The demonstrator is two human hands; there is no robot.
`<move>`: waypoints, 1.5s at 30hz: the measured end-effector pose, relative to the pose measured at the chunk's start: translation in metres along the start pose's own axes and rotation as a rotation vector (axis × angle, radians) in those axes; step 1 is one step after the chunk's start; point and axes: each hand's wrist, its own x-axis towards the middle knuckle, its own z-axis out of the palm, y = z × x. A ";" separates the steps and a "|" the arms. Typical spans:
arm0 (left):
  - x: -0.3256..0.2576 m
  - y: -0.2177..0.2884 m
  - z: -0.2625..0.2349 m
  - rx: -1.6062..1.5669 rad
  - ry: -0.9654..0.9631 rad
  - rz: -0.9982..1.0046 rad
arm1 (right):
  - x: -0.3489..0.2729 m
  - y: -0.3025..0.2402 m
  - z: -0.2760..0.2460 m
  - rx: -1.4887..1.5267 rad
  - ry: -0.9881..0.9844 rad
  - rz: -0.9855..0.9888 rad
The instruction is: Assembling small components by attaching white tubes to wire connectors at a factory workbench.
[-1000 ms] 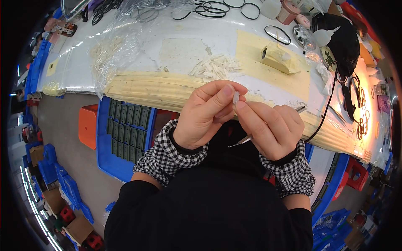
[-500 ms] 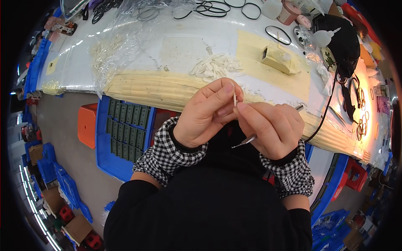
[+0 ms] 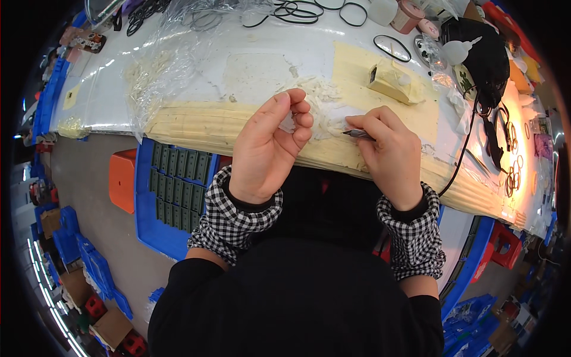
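My left hand (image 3: 269, 146) is raised above the front of the table, palm turned inward. Its fingers are curled, with thumb and forefinger close together; anything small between them cannot be made out. My right hand (image 3: 392, 152) reaches over the table edge and is closed round a slim metal tool (image 3: 358, 134), whose dark pointed end juts left. Most of that tool is hidden by the hand. Just beyond and between the hands lies a heap of thin cream-white strips (image 3: 324, 89), partly covered by my left fingers.
A small yellowish box (image 3: 395, 86) sits on a yellow sheet (image 3: 351, 59). Yellowish padding (image 3: 202, 122) lines the table's front edge. Clear plastic film (image 3: 151, 89) lies left, black rings (image 3: 392, 49) at the back. A blue crate (image 3: 143, 202) of dark green parts stands below left, near a glowing lamp-lit area right.
My hands have parted and moved forward over the table. The small pale piece between their fingertips no longer shows. In my right hand the tool has turned, its dark end now pointing left.
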 end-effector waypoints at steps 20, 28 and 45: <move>-0.007 -0.003 0.014 0.594 -0.055 0.051 | 0.007 -0.008 -0.004 0.112 0.158 -0.079; -0.007 -0.012 0.013 0.418 -0.085 -0.043 | 0.002 -0.025 -0.001 0.070 0.285 -0.231; -0.005 -0.009 0.006 -0.029 -0.298 -0.381 | 0.000 -0.023 -0.005 -0.031 0.114 -0.151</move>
